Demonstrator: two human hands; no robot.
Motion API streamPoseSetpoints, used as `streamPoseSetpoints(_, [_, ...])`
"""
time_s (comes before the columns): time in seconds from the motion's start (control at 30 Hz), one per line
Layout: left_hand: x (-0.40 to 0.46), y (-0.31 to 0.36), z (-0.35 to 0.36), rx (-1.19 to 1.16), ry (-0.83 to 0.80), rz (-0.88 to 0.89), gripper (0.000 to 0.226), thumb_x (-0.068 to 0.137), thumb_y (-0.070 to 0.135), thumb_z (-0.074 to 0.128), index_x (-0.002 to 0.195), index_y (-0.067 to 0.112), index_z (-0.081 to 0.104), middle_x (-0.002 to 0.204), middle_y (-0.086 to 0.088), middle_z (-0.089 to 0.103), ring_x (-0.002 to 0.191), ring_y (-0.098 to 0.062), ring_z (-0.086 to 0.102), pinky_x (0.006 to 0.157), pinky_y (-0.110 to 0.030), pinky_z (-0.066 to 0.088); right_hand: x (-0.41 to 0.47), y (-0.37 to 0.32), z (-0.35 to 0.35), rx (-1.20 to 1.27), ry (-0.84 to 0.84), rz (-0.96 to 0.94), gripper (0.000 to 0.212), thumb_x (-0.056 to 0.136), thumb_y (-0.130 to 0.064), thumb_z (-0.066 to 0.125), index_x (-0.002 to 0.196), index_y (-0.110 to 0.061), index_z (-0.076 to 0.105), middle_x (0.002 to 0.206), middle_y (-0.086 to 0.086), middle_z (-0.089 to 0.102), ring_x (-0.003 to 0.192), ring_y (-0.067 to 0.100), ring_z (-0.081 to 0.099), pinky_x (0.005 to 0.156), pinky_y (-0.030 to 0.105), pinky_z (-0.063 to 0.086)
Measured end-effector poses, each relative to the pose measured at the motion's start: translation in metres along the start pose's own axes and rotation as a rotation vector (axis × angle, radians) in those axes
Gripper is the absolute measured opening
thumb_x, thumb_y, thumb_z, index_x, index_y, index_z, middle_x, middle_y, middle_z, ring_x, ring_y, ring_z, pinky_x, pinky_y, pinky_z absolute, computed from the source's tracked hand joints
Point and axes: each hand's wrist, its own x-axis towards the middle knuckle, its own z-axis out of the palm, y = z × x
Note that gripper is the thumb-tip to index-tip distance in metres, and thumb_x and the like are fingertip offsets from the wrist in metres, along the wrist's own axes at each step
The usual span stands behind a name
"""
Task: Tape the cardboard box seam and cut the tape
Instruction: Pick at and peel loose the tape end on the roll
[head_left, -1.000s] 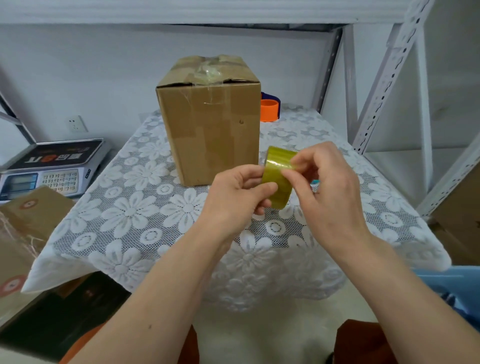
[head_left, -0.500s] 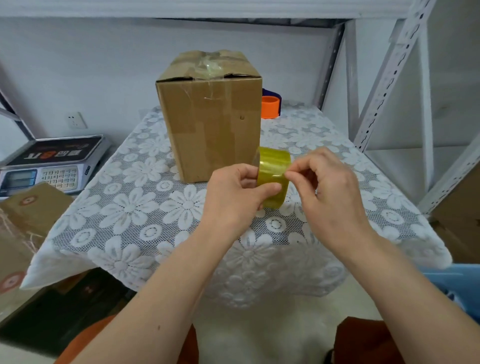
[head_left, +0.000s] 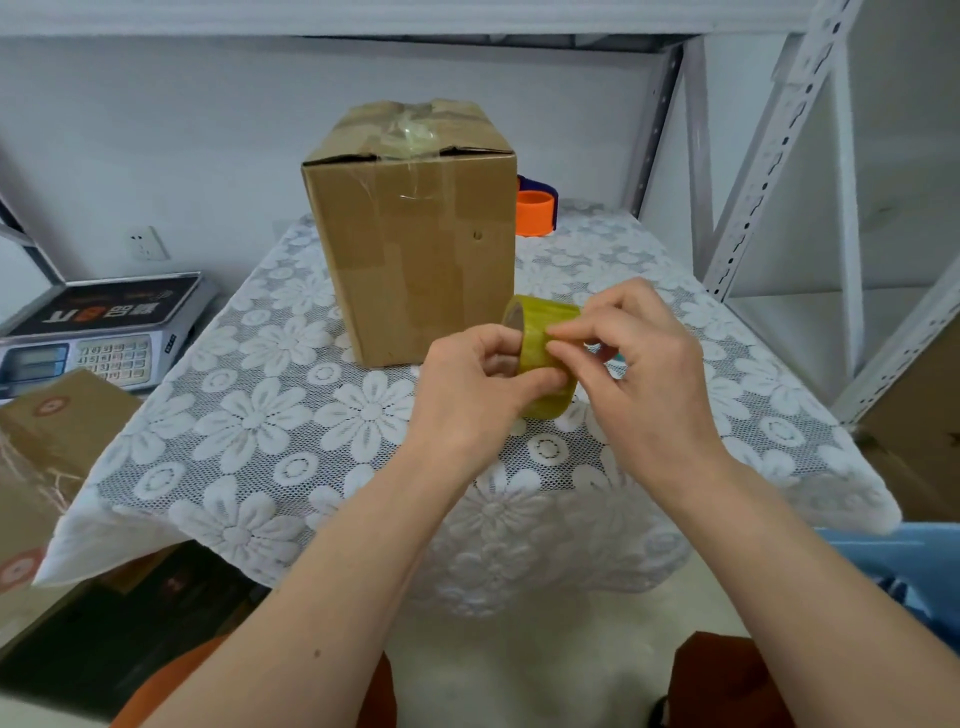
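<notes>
A tall cardboard box (head_left: 415, 249) stands upright on the table with the white flower-lace cloth (head_left: 249, 415). Its closed top flaps carry crumpled clear tape. In front of the box, above the cloth, my left hand (head_left: 478, 389) grips a roll of yellowish clear tape (head_left: 540, 348) from the left side. My right hand (head_left: 644, 379) pinches the roll's outer surface with thumb and forefinger near its top edge. A small teal object shows behind my right hand, mostly hidden.
An orange and a purple roll (head_left: 535, 208) sit behind the box at the right. A digital scale (head_left: 98, 332) stands at the left, with cardboard boxes (head_left: 47, 441) below it. White metal shelf posts (head_left: 769, 145) rise at the right. A blue bin (head_left: 893, 566) is at lower right.
The view has drifted slightly, so the box sits higher and the hands more to the right. My right fingers have shifted along the roll's surface; the roll has turned a little in my left hand.
</notes>
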Motion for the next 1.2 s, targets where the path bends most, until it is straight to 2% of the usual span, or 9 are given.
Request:
streamPoseSetpoints(0.2, [0.000,0.002,-0.002,-0.006,-0.070,-0.049,0.006,0.075,0.003,0.075,0.080,0.004,0.071,0.052,0.004,0.065,0.037,0.002,0.054,0.041,-0.008,0.037,-0.001,-0.001,0.000,-0.122,-0.052,-0.138,0.007,0.085,-0.008,0.061,0.080,-0.005,0.063,0.084,0.004,0.056,0.082,0.021,0.051,0.067,0.036,0.046])
streamPoseSetpoints(0.4, [0.002,0.000,-0.004,-0.023,-0.104,-0.051,0.007,0.075,0.006,0.076,0.080,0.006,0.072,0.056,0.001,0.066,0.039,0.002,0.052,0.040,-0.009,0.035,-0.003,0.002,-0.002,-0.061,-0.077,-0.118,0.004,0.085,-0.011,0.061,0.089,-0.009,0.062,0.085,0.001,0.052,0.081,0.019,0.049,0.068,0.036,0.046])
streamPoseSetpoints(0.5, [0.003,-0.002,-0.002,0.007,-0.105,-0.014,0.007,0.075,0.005,0.076,0.080,0.008,0.072,0.063,-0.003,0.068,0.044,0.003,0.055,0.043,-0.008,0.036,-0.002,0.000,-0.003,-0.029,-0.058,-0.057,0.021,0.082,-0.016,0.066,0.103,-0.015,0.067,0.080,-0.001,0.051,0.077,0.016,0.047,0.069,0.029,0.043])
streamPoseSetpoints(0.67, [0.000,0.000,0.000,-0.017,-0.129,-0.058,0.014,0.075,0.007,0.076,0.085,0.001,0.071,0.056,0.003,0.064,0.040,0.002,0.051,0.042,-0.009,0.035,-0.001,-0.004,-0.006,0.052,-0.037,-0.042,0.004,0.080,-0.011,0.067,0.078,-0.009,0.071,0.084,0.000,0.055,0.086,0.019,0.052,0.073,0.024,0.043])
streamPoseSetpoints(0.73, [0.000,0.000,0.000,-0.029,-0.115,-0.073,0.014,0.074,0.010,0.077,0.086,0.004,0.071,0.059,0.003,0.065,0.041,0.002,0.049,0.043,-0.012,0.036,0.001,-0.011,-0.010,0.157,-0.025,0.117,0.008,0.080,-0.016,0.070,0.087,-0.020,0.070,0.097,-0.003,0.052,0.095,0.012,0.052,0.078,0.023,0.044])
streamPoseSetpoints(0.83, [0.000,0.001,0.000,-0.081,-0.048,-0.096,0.014,0.075,0.014,0.077,0.088,0.010,0.073,0.058,0.011,0.065,0.040,0.002,0.047,0.044,-0.013,0.038,0.006,-0.013,-0.024,0.292,0.048,0.468,0.045,0.080,-0.027,0.071,0.117,-0.041,0.051,0.117,-0.008,0.049,0.100,0.002,0.053,0.077,0.020,0.048])
streamPoseSetpoints(0.93, [-0.002,0.000,0.000,-0.161,-0.015,-0.136,0.014,0.077,0.017,0.076,0.090,0.014,0.073,0.054,0.013,0.060,0.043,0.000,0.044,0.049,-0.016,0.039,0.003,-0.010,-0.034,0.377,-0.048,0.640,0.026,0.083,-0.031,0.068,0.108,-0.027,0.062,0.100,-0.006,0.064,0.081,-0.002,0.060,0.063,0.013,0.046])
streamPoseSetpoints(1.03, [-0.005,-0.002,-0.001,-0.297,-0.113,-0.160,0.011,0.085,0.015,0.067,0.092,0.009,0.072,0.056,0.003,0.052,0.047,-0.006,0.042,0.055,-0.022,0.039,-0.007,-0.010,-0.032,0.423,-0.240,0.586,0.004,0.080,-0.015,0.071,0.084,-0.014,0.072,0.076,-0.005,0.068,0.065,-0.001,0.059,0.063,0.013,0.045])
streamPoseSetpoints(1.2, [-0.003,-0.005,-0.001,-0.343,-0.154,-0.178,0.017,0.091,0.004,0.056,0.101,0.006,0.070,0.068,-0.003,0.065,0.057,-0.009,0.058,0.059,-0.020,0.054,-0.006,0.000,-0.043,0.371,-0.250,0.481,0.010,0.080,-0.004,0.070,0.076,-0.013,0.071,0.056,-0.018,0.065,0.053,-0.007,0.055,0.055,0.007,0.040])
